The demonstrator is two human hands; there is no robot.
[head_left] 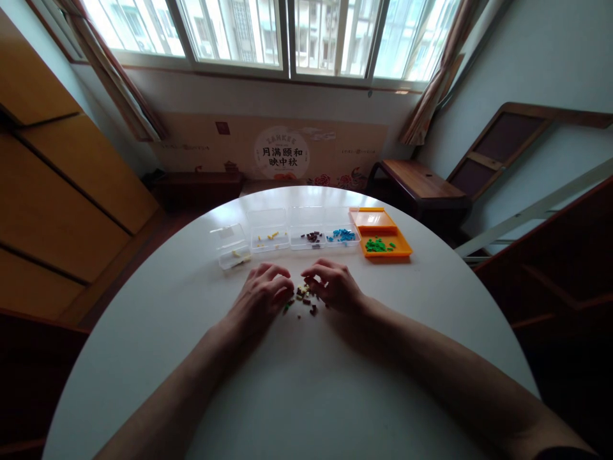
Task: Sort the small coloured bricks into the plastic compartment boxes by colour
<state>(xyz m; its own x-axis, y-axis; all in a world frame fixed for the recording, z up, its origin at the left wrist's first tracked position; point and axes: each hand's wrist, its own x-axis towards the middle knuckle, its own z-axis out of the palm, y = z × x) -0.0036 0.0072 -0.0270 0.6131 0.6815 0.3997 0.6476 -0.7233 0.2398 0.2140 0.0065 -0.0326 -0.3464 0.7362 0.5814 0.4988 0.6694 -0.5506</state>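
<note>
Two hands [261, 295] [335, 285] apparently touching beads [304, 295].

A small heap of tiny mixed-colour plastic pieces [305, 296] is set on the round white table [297, 383], between the left hand [261, 295] and the right hand [335, 285], both of which are laid on the tabletop. Behind the heap, a row of boxes is ranged from left to right: four clear plastic boxes with opened lids [282, 237], then an orange plastic box [380, 233] at the right end. Small pieces are held in each box. Behind the table, a long printed cardboard panel [272, 150] is propped against the wall below the wide window [278, 35].
</note>
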